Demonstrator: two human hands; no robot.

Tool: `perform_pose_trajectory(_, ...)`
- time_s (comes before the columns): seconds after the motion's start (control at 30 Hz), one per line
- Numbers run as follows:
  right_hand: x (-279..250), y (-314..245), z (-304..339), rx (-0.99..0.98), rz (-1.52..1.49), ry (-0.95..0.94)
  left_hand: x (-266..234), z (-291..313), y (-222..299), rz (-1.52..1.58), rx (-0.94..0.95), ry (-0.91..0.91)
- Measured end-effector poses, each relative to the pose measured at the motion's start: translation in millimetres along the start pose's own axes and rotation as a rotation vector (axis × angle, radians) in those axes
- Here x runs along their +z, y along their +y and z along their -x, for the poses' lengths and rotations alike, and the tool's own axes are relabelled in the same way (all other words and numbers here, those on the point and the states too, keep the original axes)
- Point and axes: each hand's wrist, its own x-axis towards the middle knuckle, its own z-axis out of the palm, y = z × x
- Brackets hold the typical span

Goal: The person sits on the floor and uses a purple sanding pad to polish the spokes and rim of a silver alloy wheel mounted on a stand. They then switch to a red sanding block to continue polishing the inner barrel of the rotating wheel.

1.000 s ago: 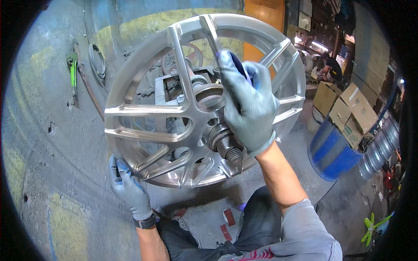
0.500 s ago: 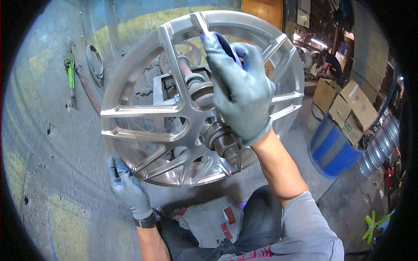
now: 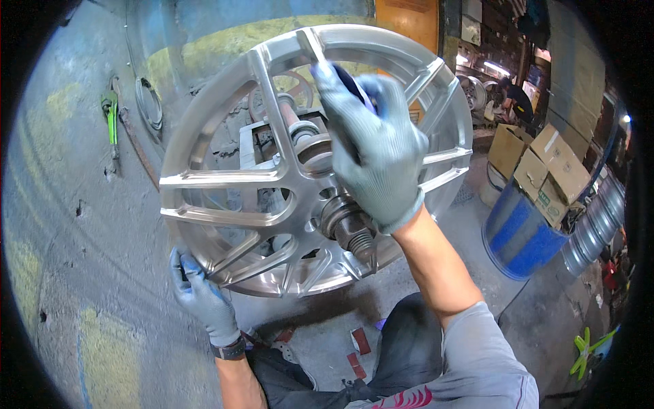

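Observation:
A bare silver multi-spoke car wheel rim (image 3: 178, 144) is mounted upright on a threaded shaft with a large nut (image 3: 355, 237) at its hub. My right hand (image 3: 378, 146), in a grey knit glove, is closed round a folded dark sheet with a purple edge (image 3: 351, 85). Its fingertips press along an upper spoke; the hand covers much of that spoke and part of the hub. At the lower left, my gloved left hand (image 3: 204, 300) grips the outer edge of the rim, its fingers partly hidden behind the metal.
Behind the rim stands a metal frame with a shaft (image 3: 289, 116). A green-handled tool (image 3: 110, 119) hangs on the left wall. To the right are a blue drum (image 3: 521, 235) topped with cardboard boxes (image 3: 558, 160) and stacked rims (image 3: 596, 225). Red scraps (image 3: 356, 366) lie below. Another person (image 3: 519, 102) works far back.
My right hand has slid slightly down along the upper spoke with the folded sheet. The left hand keeps its grip at the rim's lower left. The whole view has shifted a little.

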Motion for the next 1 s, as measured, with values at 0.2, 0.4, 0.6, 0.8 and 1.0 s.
perform_pose_trajectory(0.2,-7.4,9.0,21.8,0.007,0.040,-0.027,7.2,1.0,4.6,-0.079,0.075,0.050)
perform_pose_trajectory(0.4,-2.0,-1.3,6.0,-0.010,-0.009,-0.003,2.8,-0.8,3.3,0.001,0.019,0.033)
perform_pose_trajectory(0.6,-7.3,-9.9,-5.8,0.108,-0.102,-0.057,3.6,2.8,4.4,-0.026,0.046,-0.004)
perform_pose_trajectory(0.8,-9.8,-9.2,13.6,0.130,-0.055,-0.077,1.3,-0.8,0.0,0.000,0.049,0.005)
perform_pose_trajectory(1.0,-1.4,3.1,10.0,0.030,-0.018,0.008,4.9,0.3,7.0,0.012,0.003,0.012)
